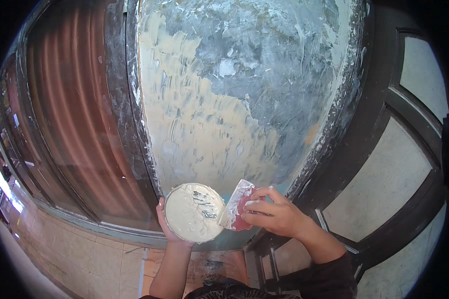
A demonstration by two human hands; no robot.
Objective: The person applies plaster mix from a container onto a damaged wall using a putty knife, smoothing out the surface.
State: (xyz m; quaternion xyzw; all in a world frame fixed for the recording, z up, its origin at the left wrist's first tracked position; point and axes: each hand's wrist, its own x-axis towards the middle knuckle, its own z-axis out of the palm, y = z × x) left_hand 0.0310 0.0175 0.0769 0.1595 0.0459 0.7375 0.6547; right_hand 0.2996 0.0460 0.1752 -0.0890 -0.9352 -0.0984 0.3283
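So, lower centre: left hand cups the tub, right hand clamps the scraper right beside, probably so paste is handy.

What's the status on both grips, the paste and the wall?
Left grip holds the tub of cream paste. Right grip on the red spreader, blade by the tub's rim. Wall part-coated, grey upper right. Nothing seen blocking either.

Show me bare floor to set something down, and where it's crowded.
The tiled floor shows bare between the sill and the brown sheet. It's crowded where the left hand, pale paste, red scraper and right hand bunch together.
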